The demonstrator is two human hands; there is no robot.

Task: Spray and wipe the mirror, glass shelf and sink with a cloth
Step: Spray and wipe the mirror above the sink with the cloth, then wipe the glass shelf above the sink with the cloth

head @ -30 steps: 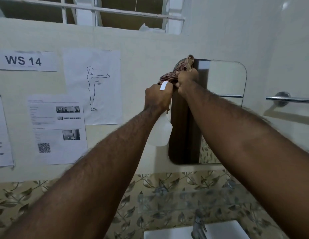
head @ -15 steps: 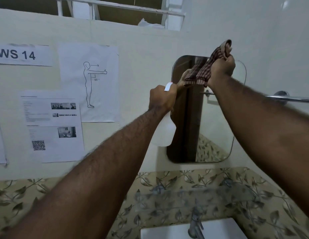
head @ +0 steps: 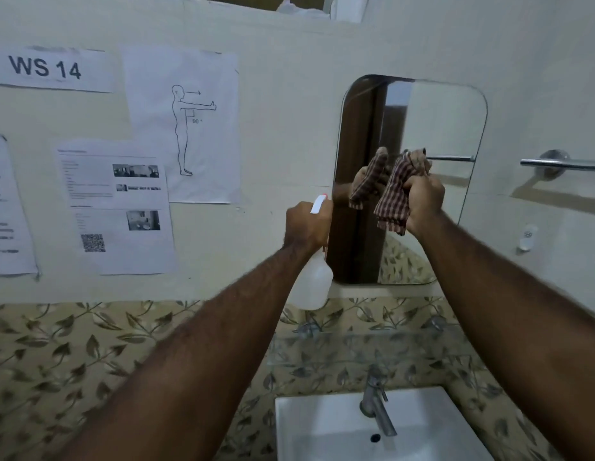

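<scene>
Nearest, at the bottom edge, is the white sink with a grey tap standing at its back rim. Just above the tap the glass shelf juts from the leaf-patterned tiles. Both forearms reach up over these, and the left one hides the shelf's left end.

The left grip is wrapped round the neck of a white spray bottle. The bottle hangs below the fist and covers the mirror's lower left corner. The right grip is bunched tight on a checked cloth, held up at the middle of the mirror, with its reflection close beside it. Whether the cloth touches the glass I cannot tell.

On the wall left of the mirror hang printed papers and a "WS 14" sign. To the right is a towel bar.
</scene>
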